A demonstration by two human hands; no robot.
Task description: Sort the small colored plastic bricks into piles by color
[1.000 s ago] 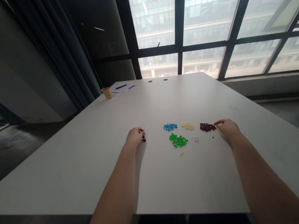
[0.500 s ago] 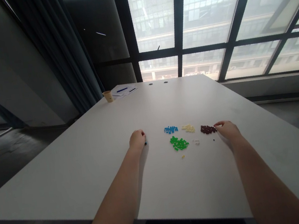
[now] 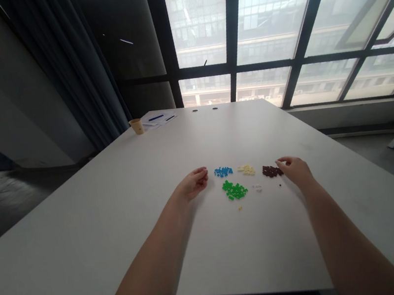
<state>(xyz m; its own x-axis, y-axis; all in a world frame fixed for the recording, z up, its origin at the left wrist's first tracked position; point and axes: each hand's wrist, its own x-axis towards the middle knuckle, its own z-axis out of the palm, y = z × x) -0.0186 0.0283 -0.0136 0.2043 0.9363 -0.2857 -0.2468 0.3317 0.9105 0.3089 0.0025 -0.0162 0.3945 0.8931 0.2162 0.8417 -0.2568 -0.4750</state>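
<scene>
My left hand (image 3: 194, 183) hovers just left of a pile of small blue pieces (image 3: 223, 171). Its fingers are curled together, and anything inside them is hidden. At the right edge of a pile of small dark brown pieces (image 3: 271, 171), my right hand (image 3: 294, 169) has thumb and fingertips pinched together. Whether a piece is between them is too small to tell. Between the hands are a cream pile (image 3: 246, 170) and a larger green pile (image 3: 234, 190). A few clear or white pieces (image 3: 258, 188) lie beside the green ones.
A yellow bit (image 3: 240, 208) and a single dark piece (image 3: 280, 185) lie nearer me on the white table (image 3: 258, 247). Toward the far left stand a paper cup (image 3: 137, 126) and papers with a blue pen (image 3: 156, 118) on them. Windows rise behind the table.
My left hand has moved right, toward the blue pile, and turned; the small dark piece seen at its fingertips is out of sight. My right hand stays by the brown pile. The view has shifted slightly.
</scene>
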